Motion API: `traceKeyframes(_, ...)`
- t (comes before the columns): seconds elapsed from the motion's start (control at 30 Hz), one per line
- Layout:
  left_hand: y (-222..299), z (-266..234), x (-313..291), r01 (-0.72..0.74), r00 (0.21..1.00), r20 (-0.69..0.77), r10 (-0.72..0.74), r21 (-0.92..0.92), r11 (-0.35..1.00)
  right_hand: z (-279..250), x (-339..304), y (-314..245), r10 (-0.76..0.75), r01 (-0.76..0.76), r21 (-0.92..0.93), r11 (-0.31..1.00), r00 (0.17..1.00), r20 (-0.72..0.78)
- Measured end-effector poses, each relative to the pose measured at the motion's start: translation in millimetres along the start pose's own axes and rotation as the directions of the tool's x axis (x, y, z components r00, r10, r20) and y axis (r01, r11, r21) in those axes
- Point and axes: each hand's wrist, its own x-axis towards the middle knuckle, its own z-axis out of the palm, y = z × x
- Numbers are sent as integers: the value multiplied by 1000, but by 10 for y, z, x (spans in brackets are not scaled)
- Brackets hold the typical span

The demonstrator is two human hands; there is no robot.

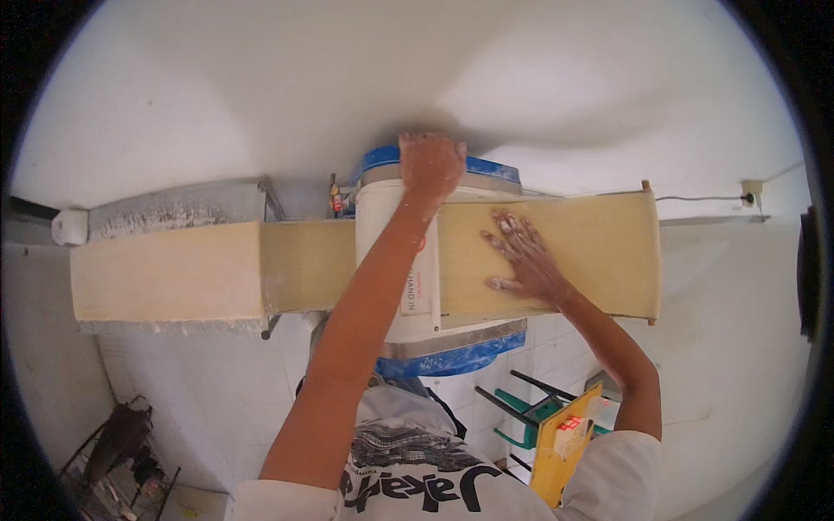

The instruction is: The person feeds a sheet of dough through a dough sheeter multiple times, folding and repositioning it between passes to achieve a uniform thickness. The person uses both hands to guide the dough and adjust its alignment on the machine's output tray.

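Note:
A dough-sheeter-like machine with a white central housing (pixel 382 243) and blue end covers (pixel 460 358) stands before me. My left hand (pixel 432 165) reaches across the housing to its far side. Its fingers curl down at the far blue cover, and whatever they grip is hidden beneath them. Flat on the tan conveyor belt (pixel 599 252) right of the housing lies my right hand (pixel 526 260), fingers spread and dusted with white powder. Left of the housing, the tan surface continues to a paler cream section (pixel 165 269); I cannot tell whether that is dough or belt.
A small bottle (pixel 335 196) stands behind the machine. A cable (pixel 704 198) runs to a wall outlet (pixel 751 193) at the far right. Below right are a green stool (pixel 534 412) and a yellow board (pixel 556 447). Dark metal-framed clutter (pixel 122 447) sits at lower left.

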Motion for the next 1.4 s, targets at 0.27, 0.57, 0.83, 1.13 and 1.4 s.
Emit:
traceKeyframes(0.27,85,79,-68,-12,986,-163,28,94,995,-32,-240,92,19,-19,-17,1000,999,-31)
traceKeyframes(0.57,17,18,-77,4,995,-95,4,77,997,46,-219,151,-59,51,-83,995,994,-93)
traceKeyframes(0.83,16,17,-65,-5,996,-86,10,53,999,91,-360,271,-46,35,-75,997,987,-151)
traceKeyframes(1.13,15,14,-23,26,999,-26,-24,94,995,120,-420,436,-20,11,-72,997,992,-127)
traceKeyframes(1.4,-15,9,0,30,999,-37,-26,108,994,-27,-465,388,8,-17,-67,998,990,-141)
